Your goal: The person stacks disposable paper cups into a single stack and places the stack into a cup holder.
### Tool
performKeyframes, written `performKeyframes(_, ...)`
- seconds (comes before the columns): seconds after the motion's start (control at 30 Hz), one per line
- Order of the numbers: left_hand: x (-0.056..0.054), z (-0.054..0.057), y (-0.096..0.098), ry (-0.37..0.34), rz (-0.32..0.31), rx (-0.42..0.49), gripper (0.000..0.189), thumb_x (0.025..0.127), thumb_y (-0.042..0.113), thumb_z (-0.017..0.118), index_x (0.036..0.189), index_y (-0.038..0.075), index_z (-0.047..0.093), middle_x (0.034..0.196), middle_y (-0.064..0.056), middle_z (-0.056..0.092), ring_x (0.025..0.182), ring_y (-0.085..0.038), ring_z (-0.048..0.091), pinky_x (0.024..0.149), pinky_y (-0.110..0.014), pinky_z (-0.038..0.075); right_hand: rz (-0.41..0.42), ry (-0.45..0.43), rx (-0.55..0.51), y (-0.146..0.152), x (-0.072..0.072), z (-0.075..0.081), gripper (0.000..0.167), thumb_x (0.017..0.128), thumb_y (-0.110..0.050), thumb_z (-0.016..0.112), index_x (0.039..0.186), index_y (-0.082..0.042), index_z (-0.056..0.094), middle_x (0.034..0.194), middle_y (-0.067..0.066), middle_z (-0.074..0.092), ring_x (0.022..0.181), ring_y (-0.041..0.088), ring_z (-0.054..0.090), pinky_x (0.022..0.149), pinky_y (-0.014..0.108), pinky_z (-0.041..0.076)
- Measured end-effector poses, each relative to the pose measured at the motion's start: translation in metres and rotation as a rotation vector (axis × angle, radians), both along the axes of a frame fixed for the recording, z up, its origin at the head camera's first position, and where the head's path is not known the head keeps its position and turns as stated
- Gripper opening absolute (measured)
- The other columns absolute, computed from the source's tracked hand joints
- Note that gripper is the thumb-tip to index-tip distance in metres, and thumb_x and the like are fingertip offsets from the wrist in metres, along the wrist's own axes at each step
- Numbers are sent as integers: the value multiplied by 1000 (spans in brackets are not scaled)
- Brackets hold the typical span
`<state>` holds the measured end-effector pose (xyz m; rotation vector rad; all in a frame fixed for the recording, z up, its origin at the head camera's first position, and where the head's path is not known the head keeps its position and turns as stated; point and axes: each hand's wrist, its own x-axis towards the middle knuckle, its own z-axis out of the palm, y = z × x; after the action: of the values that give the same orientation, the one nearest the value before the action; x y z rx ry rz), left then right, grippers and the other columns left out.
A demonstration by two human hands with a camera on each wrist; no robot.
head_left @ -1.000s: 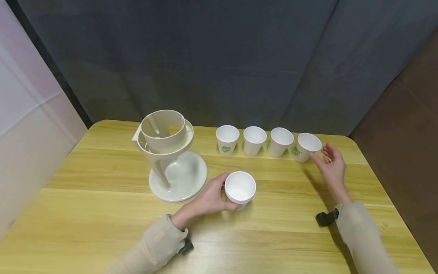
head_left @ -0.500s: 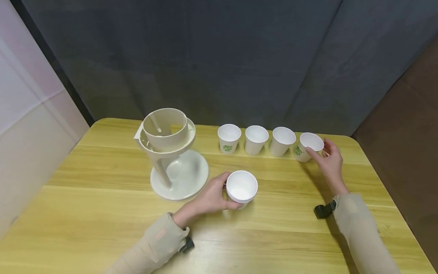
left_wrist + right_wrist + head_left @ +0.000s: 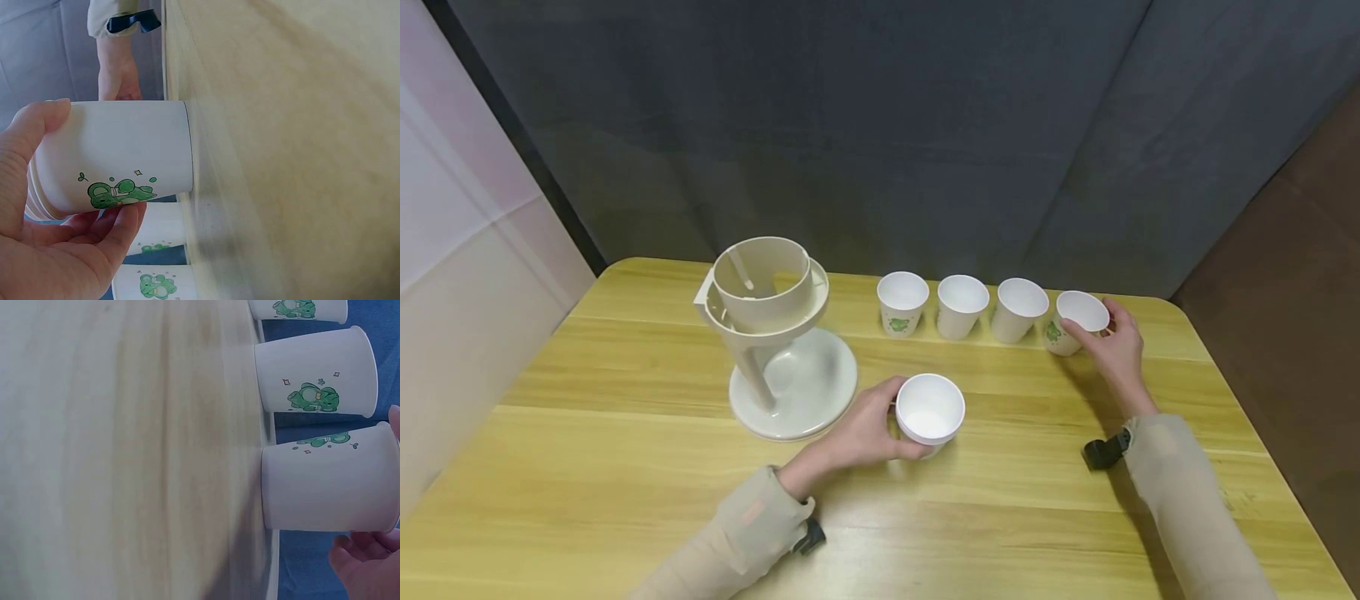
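In the head view my left hand [image 3: 868, 429] grips a white paper cup [image 3: 930, 406] upright near the middle of the table. Layered rims in the left wrist view show it is a nested stack, and a green cartoon animal is printed on the cup wall [image 3: 119, 150]. My right hand [image 3: 1116, 354] is around the rightmost paper cup [image 3: 1081, 317] of a row at the back. Its thumb lies over the near side, while the curled fingers [image 3: 369, 550] meet the other side in the right wrist view. That cup [image 3: 331, 481] stands on the table.
Left of the row's rightmost cup stand more white paper cups, including a middle cup [image 3: 962, 304] and a left-end cup [image 3: 902, 302]. A cream stand with a ring holder [image 3: 763, 300] and round base [image 3: 820, 392] rises left of my left hand. A dark curtain [image 3: 850, 125] hangs behind the wooden table [image 3: 625, 492].
My right hand has moved slightly left and closed in around the rightmost cup, its thumb now over the cup's near side. My left hand holds its stack in the same place.
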<state>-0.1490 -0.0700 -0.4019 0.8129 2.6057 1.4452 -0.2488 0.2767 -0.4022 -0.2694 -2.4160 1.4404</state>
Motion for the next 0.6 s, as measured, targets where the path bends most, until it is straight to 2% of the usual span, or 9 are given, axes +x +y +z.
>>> performKeyframes(0.13,0,0,0,4,-2,-3,68,61,16,86,119,-1,53,109,-9,62,97,-20,60,86,-32,50,-3,-4,29,-1,-3,1,78,78,-28,75,140,1,37,136,19,40,123,28,41,101,41,38)
performKeyframes(0.4,0,2,0,15,-5,-4,68,62,17,86,118,-1,53,109,-10,62,96,-21,60,85,-32,50,-23,7,51,-2,-5,0,72,76,-26,76,134,2,44,128,16,47,112,23,45,85,22,40)
performKeyframes(0.6,1,2,-1,16,-4,-4,68,62,17,86,118,-2,53,109,-10,62,97,-21,60,86,-33,50,-38,8,70,-2,-4,-1,70,75,-26,77,130,2,46,122,14,50,104,18,46,77,17,38)
